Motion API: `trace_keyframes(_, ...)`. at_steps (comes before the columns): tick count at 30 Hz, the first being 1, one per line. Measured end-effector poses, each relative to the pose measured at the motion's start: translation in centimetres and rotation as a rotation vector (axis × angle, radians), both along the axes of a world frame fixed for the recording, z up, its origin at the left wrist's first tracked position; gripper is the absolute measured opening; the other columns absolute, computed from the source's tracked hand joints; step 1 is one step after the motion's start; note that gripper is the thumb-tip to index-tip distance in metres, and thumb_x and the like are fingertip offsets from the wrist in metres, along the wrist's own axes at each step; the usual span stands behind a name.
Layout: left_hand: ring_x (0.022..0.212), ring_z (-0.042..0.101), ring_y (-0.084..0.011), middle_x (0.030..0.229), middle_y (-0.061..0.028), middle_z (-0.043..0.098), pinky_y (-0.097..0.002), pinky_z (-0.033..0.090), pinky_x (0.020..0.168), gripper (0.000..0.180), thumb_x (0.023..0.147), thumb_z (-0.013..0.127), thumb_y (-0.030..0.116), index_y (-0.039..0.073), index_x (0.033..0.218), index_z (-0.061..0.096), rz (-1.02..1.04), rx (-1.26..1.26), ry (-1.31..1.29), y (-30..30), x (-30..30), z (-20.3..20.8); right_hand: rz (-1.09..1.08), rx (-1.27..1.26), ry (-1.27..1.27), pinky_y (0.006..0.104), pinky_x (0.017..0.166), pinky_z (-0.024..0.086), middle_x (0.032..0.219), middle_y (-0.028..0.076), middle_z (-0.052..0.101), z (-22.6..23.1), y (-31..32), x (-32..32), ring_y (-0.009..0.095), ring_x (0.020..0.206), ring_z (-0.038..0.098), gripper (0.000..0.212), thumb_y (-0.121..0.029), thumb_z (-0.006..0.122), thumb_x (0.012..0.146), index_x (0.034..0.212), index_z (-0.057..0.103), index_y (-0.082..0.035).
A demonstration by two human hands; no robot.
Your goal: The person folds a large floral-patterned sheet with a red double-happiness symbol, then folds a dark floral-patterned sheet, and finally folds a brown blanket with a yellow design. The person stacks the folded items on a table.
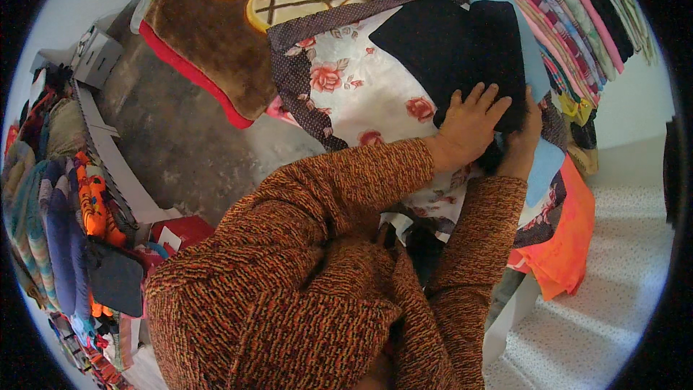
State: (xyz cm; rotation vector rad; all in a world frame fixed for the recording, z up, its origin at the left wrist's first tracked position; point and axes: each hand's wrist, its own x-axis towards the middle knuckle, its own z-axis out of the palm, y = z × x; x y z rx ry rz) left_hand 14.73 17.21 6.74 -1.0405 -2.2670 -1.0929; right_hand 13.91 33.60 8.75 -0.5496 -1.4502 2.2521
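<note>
Your left hand [469, 126] spreads over the black cloth [462, 36], right hand's [525, 137] grip unclear, and uneven pressure could wrinkle it!

Moderate indoor light, fairly even; source out of view. The white floral cloth [361, 101] and the pale steps [585, 282] at right come out brightest, no heavy glare. Floor [180, 144] at left darker, patchy. The black cloth [455, 36] swallows most fold detail. Soft shading under the forearms, no hard shadows. Left hand [468, 130] and right hand [523, 141] read clearly enough. Strong fisheye: steps bow, corners go black, bluish haze along the rim. Clothes pile [58, 209] at far left looks soft and stretched.
</note>
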Motion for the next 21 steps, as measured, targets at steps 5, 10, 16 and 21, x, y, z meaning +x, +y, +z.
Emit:
trace_keyframes(5,0.110,0.050,-0.0357,0.117,-0.0192,0.054,-0.0443,0.039,0.093,0.038,0.073,0.069,0.019,0.003,0.106,0.058,-0.131,0.322,-0.118,-4.3,-5.0,1.3,0.003,-0.059,0.147,0.0387,0.080,0.051,0.110,0.013,0.060,-0.6,0.3,-0.6,0.027,0.091,0.061,0.038,-0.014,0.062,0.086,0.120,0.051,0.000)
trace_keyframes(10,0.115,0.046,-0.0361,0.124,-0.0193,0.048,-0.0459,0.041,0.089,0.067,0.067,0.076,0.032,0.002,0.119,0.046,0.504,0.081,-0.435,-8.9,-13.5,-2.6,-0.074,-0.018,0.161,0.0436,0.084,0.050,0.114,0.013,0.057,-0.2,-0.8,-0.7,0.030,0.099,0.058,0.044,-0.011,0.065,0.083,0.122,0.047,-0.001)
trace_keyframes(16,0.084,0.063,-0.0329,0.088,-0.0184,0.066,-0.0383,0.049,0.074,0.039,0.070,0.073,0.027,0.001,0.098,0.064,0.486,0.355,-0.552,-10.1,-15.4,-3.5,-0.089,-0.014,0.149,0.0455,0.088,0.046,0.118,0.014,0.054,-0.5,-0.2,-0.8,0.032,0.104,0.054,0.049,-0.011,0.066,0.082,0.125,0.045,-0.004)
trace_keyframes(21,0.063,0.063,-0.0271,0.069,-0.0175,0.064,-0.0343,0.048,0.060,0.024,0.072,0.069,0.021,-0.001,0.081,0.067,0.390,0.550,-0.459,-9.8,-15.8,-4.9,-0.126,0.017,0.101,0.0455,0.093,0.042,0.121,0.014,0.052,-0.4,-0.4,-0.7,0.032,0.107,0.053,0.053,-0.012,0.068,0.081,0.127,0.043,-0.008)
